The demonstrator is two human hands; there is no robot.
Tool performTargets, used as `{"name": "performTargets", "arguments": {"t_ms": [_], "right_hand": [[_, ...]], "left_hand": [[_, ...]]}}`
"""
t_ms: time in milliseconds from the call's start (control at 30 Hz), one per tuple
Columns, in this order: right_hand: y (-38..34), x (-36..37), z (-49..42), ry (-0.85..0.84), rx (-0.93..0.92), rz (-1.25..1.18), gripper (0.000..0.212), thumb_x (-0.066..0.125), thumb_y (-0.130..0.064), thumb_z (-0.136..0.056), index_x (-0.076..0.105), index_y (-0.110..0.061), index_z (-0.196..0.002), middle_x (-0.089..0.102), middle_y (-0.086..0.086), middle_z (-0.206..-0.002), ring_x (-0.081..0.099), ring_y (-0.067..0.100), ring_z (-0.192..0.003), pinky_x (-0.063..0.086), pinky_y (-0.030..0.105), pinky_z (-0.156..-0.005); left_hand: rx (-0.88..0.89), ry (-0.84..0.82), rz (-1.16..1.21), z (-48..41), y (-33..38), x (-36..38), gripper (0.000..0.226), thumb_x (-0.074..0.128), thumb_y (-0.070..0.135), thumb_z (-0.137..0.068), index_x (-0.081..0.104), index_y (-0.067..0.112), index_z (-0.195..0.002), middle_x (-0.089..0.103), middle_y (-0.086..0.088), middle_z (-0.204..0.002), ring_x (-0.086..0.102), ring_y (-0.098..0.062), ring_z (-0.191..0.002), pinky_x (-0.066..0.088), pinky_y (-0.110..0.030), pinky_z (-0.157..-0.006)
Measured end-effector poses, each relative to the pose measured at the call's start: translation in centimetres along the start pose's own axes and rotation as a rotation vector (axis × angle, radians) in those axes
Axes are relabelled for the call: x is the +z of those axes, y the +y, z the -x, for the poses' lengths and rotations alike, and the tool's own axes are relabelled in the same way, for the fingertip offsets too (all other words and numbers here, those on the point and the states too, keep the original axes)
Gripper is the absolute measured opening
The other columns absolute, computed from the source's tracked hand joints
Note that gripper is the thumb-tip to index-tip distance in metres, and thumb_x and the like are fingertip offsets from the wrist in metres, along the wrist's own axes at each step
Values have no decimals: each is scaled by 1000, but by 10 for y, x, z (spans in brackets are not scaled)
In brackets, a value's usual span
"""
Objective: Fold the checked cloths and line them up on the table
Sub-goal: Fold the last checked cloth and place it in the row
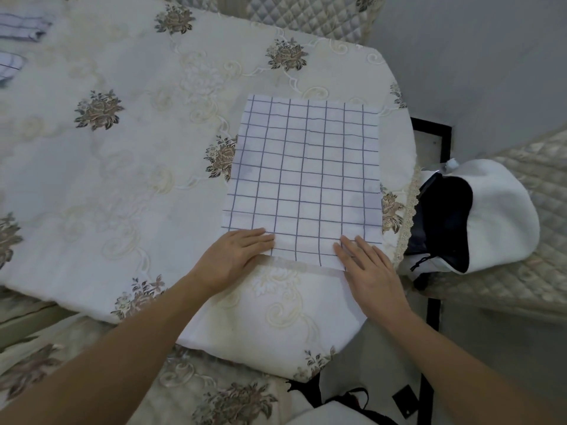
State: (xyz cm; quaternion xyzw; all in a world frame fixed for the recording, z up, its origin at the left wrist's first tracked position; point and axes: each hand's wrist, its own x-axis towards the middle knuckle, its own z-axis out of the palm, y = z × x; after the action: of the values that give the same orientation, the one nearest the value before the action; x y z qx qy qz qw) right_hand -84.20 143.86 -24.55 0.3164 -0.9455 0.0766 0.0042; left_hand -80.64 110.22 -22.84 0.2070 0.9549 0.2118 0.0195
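A white checked cloth (pixel 303 182) lies spread flat near the table's right edge, on a floral embroidered tablecloth (pixel 122 167). The left hand (pixel 233 259) and right hand (pixel 368 268) press its near corners, fingers straight, grasping nothing. More checked cloths (pixel 18 26) lie far left.

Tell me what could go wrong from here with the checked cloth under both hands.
1. The checked cloth lies close to the right edge of the table; a sideways push might slide it off towards the white bag.
2. The left hand and right hand press flat on its near edge only, so the far corners may shift and the fold go crooked.
3. The other checked cloths sit far off at the left, so the line may come out uneven.
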Motion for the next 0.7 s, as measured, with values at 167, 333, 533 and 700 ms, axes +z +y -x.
{"name": "performTargets", "arguments": {"t_ms": [167, 333, 533, 700], "right_hand": [[5, -13, 20, -48, -32, -30, 46, 36, -27, -99, 58, -19, -139, 54, -1, -146, 48, 28, -137, 35, 47, -110], [1, -27, 49, -160, -17, -122, 43, 38, -32, -98, 65, -24, -131, 60, -5, -139, 56, 28, -129, 52, 46, -98], [-10, -49, 87, -247, -39, -209, 45, 53, -12, -95, 59, -29, -136, 60, -11, -138, 53, 22, -133, 51, 33, -98], [-15, -73, 115, -474, -2, -378, 45, 35, -30, -108, 33, -43, -151, 41, -13, -154, 40, 13, -140, 39, 28, -108]], "left_hand": [[-113, -39, 20, 25, 8, -3, 53, 24, 42, -106, 66, 19, -128, 62, 4, -135, 54, -18, -130, 46, -40, -105], [-307, -141, 123, 50, 46, -19, 63, 20, 49, -93, 65, 25, -131, 58, 6, -139, 50, -14, -133, 36, -28, -113], [-383, -278, 141, 82, 92, -25, 52, 31, 56, -102, 59, 29, -136, 57, 9, -141, 52, -10, -130, 37, -21, -104], [-385, -310, 197, 114, 122, -35, 39, 38, 47, -103, 61, 34, -132, 63, 18, -129, 59, -1, -116, 37, -3, -88]]}}
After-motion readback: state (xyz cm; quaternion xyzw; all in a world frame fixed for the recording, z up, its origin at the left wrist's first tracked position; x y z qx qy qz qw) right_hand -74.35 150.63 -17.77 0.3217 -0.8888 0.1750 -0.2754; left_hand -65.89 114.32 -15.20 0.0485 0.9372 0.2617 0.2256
